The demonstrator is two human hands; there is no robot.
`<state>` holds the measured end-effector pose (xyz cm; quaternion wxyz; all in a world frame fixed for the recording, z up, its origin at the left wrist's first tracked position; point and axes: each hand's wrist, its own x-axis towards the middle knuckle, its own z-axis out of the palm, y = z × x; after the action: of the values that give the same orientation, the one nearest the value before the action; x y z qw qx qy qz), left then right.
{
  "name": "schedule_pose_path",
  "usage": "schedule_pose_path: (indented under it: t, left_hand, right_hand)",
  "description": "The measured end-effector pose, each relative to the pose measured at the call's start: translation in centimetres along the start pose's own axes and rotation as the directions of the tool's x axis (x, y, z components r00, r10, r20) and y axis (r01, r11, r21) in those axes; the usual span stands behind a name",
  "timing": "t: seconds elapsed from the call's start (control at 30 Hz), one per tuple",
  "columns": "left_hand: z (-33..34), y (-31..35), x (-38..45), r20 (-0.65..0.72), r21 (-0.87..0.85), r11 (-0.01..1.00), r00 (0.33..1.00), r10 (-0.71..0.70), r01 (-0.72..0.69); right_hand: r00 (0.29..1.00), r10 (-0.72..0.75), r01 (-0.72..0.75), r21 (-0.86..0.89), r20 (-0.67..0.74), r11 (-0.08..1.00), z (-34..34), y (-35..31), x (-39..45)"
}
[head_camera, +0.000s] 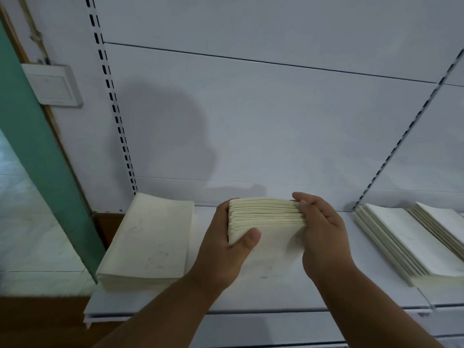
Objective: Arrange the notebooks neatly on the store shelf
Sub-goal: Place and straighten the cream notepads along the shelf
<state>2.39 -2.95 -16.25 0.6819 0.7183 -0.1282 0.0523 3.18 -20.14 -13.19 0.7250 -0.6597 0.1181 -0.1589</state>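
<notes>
Notebooks [266,222], a cream bundle, are being held just above the middle of the white shelf [276,292], edges facing up and toward the back panel [251,121]. The left hand [226,249] is gripping the bundle's left end, thumb lying across the near cover and fingers curled behind. The right hand [324,232] is clasping the right end, fingers pressed together along the stacked edges. Whether the bundle's lower edge is touching the shelf cannot be told. A flat left stack [148,242] is lying on the shelf's left end. Two fanned right stacks [411,242] are lying in the neighbouring bay, past the slotted upright [401,136]. A wall switch plate [54,85] is sitting at upper left.
</notes>
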Motion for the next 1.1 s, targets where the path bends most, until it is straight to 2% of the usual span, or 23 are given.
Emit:
schedule_pose_path:
  t: [0.1,0.23,0.37,0.43,0.5,0.63,0.7,0.8,0.9,1.03,1.1]
  left_hand:
    - [0.1,0.1,0.2,-0.034,0.037,0.999,0.999,0.022,-0.02]
    - [0.1,-0.3,0.1,-0.068,0.076,0.994,0.995,0.078,-0.073]
    - [-0.5,0.0,0.1,0.073,0.028,0.998,0.996,0.052,-0.054]
    - [-1.0,0.4,0.2,0.14,0.004,1.0,0.99,0.02,-0.021]
    - [-1.0,0.7,0.2,0.171,-0.046,0.999,0.985,0.001,0.007]
    - [-0.7,0.7,0.1,0.165,-0.075,0.997,0.985,0.047,-0.035]
    - [-0.6,0.3,0.2,0.107,-0.071,0.995,0.991,0.077,-0.07]
    - [-0.3,-1.3,0.2,-0.006,-0.031,0.993,0.994,0.111,-0.112]
    - [0.3,-2.8,-0.3,-0.072,-0.001,0.994,0.992,0.107,-0.107]
    - [0.5,-3.9,-0.1,-0.181,0.088,0.987,0.972,0.147,-0.133]
    - [0.7,-4.2,0.0,-0.224,0.136,0.974,0.952,0.208,-0.18]
  right_hand:
    - [1.0,0.018,-0.018,0.016,-0.016,1.0,0.2,-0.8,-0.1]
    - [0.999,-0.021,0.021,0.002,0.032,1.0,-0.1,-0.7,-0.8]
    - [0.979,0.07,-0.102,0.163,0.189,0.981,-1.6,0.4,-0.9]
    - [0.957,0.062,-0.072,0.027,0.282,0.997,-2.2,0.1,-0.5]
    - [0.954,0.076,-0.065,-0.046,0.289,0.997,-2.3,0.1,-0.2]
    - [0.931,0.069,-0.116,0.112,0.359,0.987,-2.3,0.1,-0.1]
    - [0.908,0.037,-0.078,0.082,0.417,0.994,-2.6,0.0,0.0]
    - [0.912,-0.03,0.006,0.061,0.408,0.998,-3.0,1.5,-0.5]
    - [0.906,-0.153,0.183,-0.038,0.394,0.982,-2.9,4.1,-1.2]
    - [0.917,-0.143,0.165,-0.028,0.372,0.986,-2.5,6.2,-0.9]
    - [0.913,-0.187,0.208,-0.019,0.361,0.978,-2.5,6.8,-0.5]
